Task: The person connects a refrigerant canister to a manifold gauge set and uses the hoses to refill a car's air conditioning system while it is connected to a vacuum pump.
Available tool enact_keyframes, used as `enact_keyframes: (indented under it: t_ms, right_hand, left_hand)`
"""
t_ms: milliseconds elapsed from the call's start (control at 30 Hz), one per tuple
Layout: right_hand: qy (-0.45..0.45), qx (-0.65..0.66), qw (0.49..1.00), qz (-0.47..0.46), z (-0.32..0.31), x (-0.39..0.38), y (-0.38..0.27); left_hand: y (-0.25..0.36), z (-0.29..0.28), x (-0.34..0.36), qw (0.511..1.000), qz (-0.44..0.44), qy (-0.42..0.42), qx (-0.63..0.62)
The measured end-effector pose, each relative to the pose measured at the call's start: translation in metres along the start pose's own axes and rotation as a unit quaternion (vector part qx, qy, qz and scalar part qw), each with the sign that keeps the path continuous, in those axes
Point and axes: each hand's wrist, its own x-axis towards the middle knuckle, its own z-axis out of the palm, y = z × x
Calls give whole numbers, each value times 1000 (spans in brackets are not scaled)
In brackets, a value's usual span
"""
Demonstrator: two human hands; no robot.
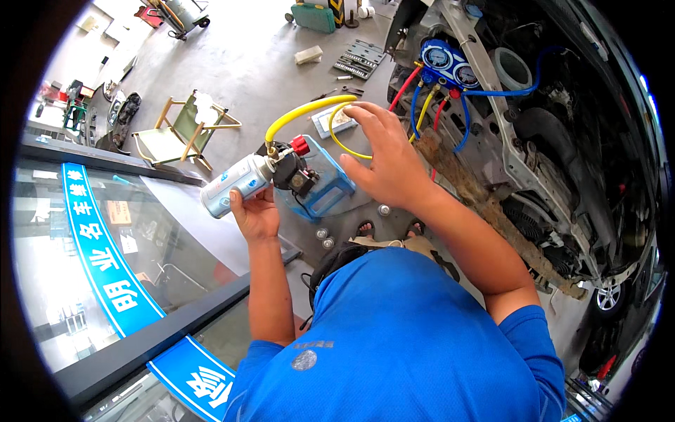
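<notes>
A light silver-blue can (pixel 232 186) is held in my left hand (pixel 256 214), angled toward the upper right, with a valve fitting and red knob (pixel 299 145) at its top. A thick yellow hose (pixel 313 104) runs from the fitting. Just beyond the can are a black device (pixel 297 178) and a translucent blue container (pixel 330 186). My right hand (pixel 380 155) is raised with thumb and fingers apart, its fingertips at the yellow hose; I cannot tell whether they touch it. A blue manifold with two gauges (pixel 450 67) sits on the car front (pixel 520 126), with red, blue and yellow hoses.
A glass front with blue signs (pixel 88 225) borders my left side. On the floor (pixel 246 63) stand a folding chair (pixel 186 133), a socket set (pixel 360 58), a green case (pixel 311 20), a trolley (pixel 179 15) and several small cans (pixel 325 238). The car's exposed front fills the right.
</notes>
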Motion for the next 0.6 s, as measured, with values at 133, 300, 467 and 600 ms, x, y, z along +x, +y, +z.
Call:
enact_keyframes:
  t_ms: [133,300,467,600]
  right_hand:
    - [-11,-17,999,33,8,-20,15]
    - [-1,-22,1000,0,8,-9,13]
    - [-20,-101,992,-78,8,16,4]
    - [-74,-74,990,-99,14,33,0]
  left_hand:
    - [-1,-1,-1,1000,2,4,9]
    - [3,-5,-1,999,23,-2,42]
    - [6,-2,-4,984,101,-27,143]
    - [7,20,-13,979,113,-58,162]
